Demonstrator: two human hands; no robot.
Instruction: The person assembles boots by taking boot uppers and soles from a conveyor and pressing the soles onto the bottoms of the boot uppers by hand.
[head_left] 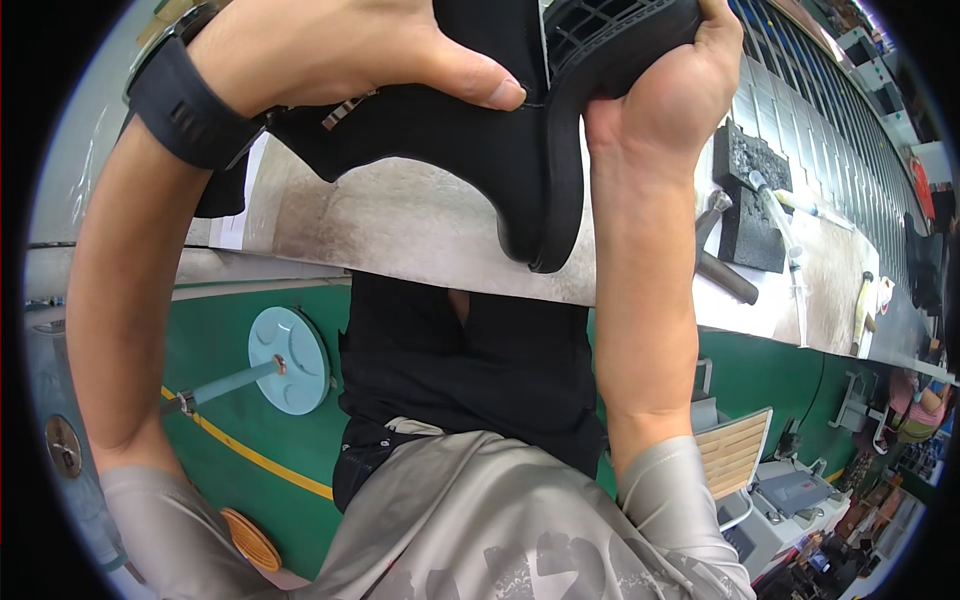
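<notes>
A black boot [430,130] is tilted above the worktop, its toe pointing down toward me. My left hand [370,45] grips the upper from the left, thumb pressed near the seam beside the sole; its other fingers are mostly out of view. A small metal zipper or buckle piece [348,110] shows below that hand. My right hand [665,105] holds the black sole [572,130] from the right, fingers wrapped over its edge. Toward the heel the sole stands apart from the upper, showing a ribbed grid [600,30] inside. At the toe, sole and upper meet.
Right of my forearm, a hammer [722,235] lies by black blocks [752,215] and a brush-like tool [778,215] on the pale worktop [400,220]. A roller conveyor [830,100] runs beyond. Below stand a light-blue round stool base [290,360] and a slatted chair [735,450].
</notes>
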